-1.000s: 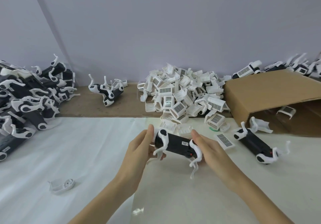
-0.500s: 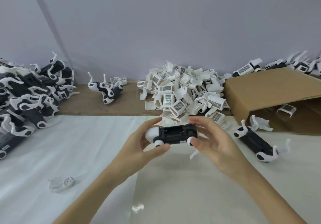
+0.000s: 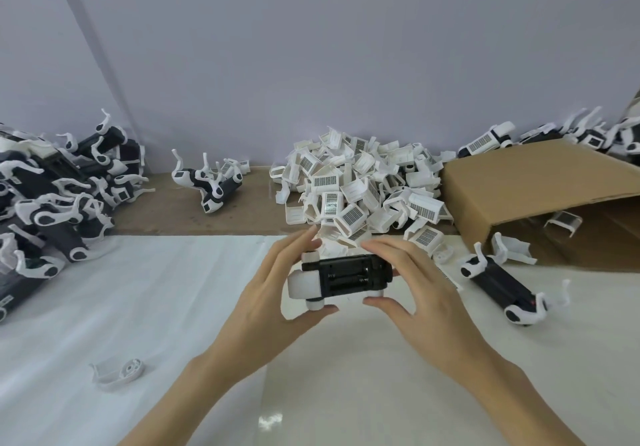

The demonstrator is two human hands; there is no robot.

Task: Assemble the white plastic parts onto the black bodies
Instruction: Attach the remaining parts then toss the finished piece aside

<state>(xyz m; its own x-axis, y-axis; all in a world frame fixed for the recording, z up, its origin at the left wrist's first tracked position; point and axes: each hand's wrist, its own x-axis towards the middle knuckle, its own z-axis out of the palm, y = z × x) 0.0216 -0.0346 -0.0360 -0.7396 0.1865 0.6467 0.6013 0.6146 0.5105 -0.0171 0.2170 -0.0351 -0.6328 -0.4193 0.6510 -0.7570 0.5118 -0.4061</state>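
black rectangular plastic body with white rounded end caps (image 3: 341, 277) is held up over the white table (image 3: 145, 307), centre of view, just in front of the heap of white plastic clip parts with barcode labels (image 3: 360, 189). open underside faces the camera; looks like a battery bay, detail blurred. left hand (image 3: 273, 293) pinches the white left end, thumb under, fingers on top. right hand (image 3: 412, 286) pinches the right end the same way, so that end is mostly hidden. white legs not visible from here. vs 0.5 s ago: body tipped further toward the camera, cavity more exposed, same grip. second black body with white curved legs (image 3: 502, 281) lies on the table to the right, beside the brown cardboard box on its side (image 3: 526, 182). pile of assembled black-and-white units (image 3: 52, 200) far left, cut off by the frame. loose white round-ended part (image 3: 117, 371) lies lower left, well apart.
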